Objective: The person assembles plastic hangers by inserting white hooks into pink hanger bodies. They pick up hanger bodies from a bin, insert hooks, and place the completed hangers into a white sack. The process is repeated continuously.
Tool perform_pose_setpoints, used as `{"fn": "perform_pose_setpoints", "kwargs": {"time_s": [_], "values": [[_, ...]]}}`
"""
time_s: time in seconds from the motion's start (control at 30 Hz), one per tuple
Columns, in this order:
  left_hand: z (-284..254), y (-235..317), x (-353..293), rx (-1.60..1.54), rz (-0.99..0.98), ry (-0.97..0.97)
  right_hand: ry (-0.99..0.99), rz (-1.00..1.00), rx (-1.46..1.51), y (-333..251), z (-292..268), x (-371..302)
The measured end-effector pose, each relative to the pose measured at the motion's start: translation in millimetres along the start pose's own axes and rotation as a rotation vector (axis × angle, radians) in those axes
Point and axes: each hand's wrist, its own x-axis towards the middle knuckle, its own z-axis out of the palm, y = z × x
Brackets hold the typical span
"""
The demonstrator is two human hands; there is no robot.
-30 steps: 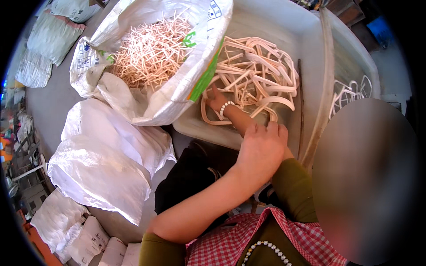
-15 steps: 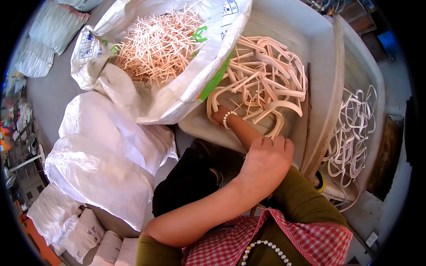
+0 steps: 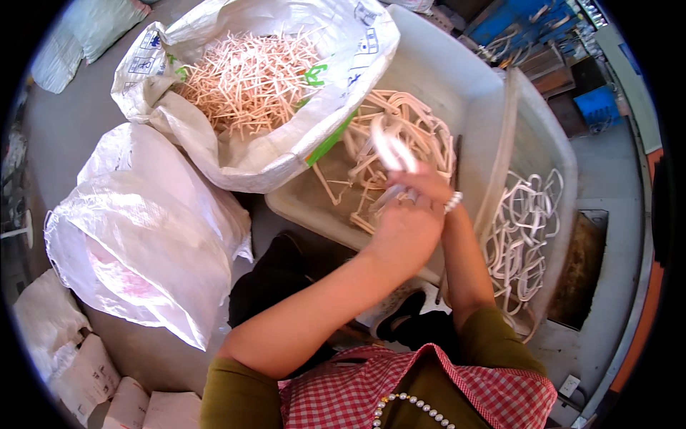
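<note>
While both hands work close together over the near part of a pale plastic bin (image 3: 480,118), the right hand (image 3: 426,183) pinches a pale looped strip (image 3: 392,151), which sticks up past the fingers and is blurred. The left hand (image 3: 409,223) is just beside it, back to camera, fingers curled in toward the right; can't tell whether they grip the same piece or another, since the hand hides its own fingertips. A beaded bracelet (image 3: 454,201) sits on the right wrist.

Behind the strip, a tangle of pinkish strips (image 3: 413,111) lies in the bin. Left of it, an open white sack (image 3: 268,171) holds many short pinkish sticks (image 3: 246,86). A slack white bag (image 3: 143,236) is next to the sack, nearer the person. On the right, a second bin (image 3: 527,123) holds white looped pieces (image 3: 516,247).

Handling, judged by look: strip seems light, smooth, probably plastic, fairly stiff with some spring, maybe a bit slick; thin parts could snap if bent hard. Best hold is a firm pinch on a thicker band, clear of thin offshoots; neighbouring loops may snag.
</note>
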Motion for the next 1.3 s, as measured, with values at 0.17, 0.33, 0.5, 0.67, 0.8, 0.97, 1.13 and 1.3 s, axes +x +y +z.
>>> {"fn": "perform_pose_setpoints", "kwargs": {"time_s": [0.17, 0.33, 0.5, 0.67, 0.8, 0.97, 1.13, 1.3], "values": [[-7, -2, 15, -0.445, -0.217, 0.225, 0.255, -0.319, 0.133, -84, -15, -106], [-9, -25, 36, -1.123, -0.616, 0.185, 0.156, -0.362, 0.064, -52, 7, -165], [-26, -13, 33, -1.595, -0.645, -0.216, 0.140, -0.219, 0.086, -35, 27, -189], [-8, -22, 35, -1.855, -0.845, 0.036, 0.464, -0.492, 0.742, -25, -12, -201], [-11, -15, 38, -2.037, -1.033, 0.251, 0.679, -0.814, 1.584, -4, -58, -202], [50, 1, 6, -1.837, -0.906, -0.116, 0.591, -0.376, 1.739, -6, 18, -172], [60, 47, -14, -1.832, -0.927, -0.222, 0.215, -0.308, 1.873, 22, 33, -170], [53, 37, -8, -2.074, -0.729, -0.262, 0.011, -0.056, 1.458, 12, 32, -194]]}}
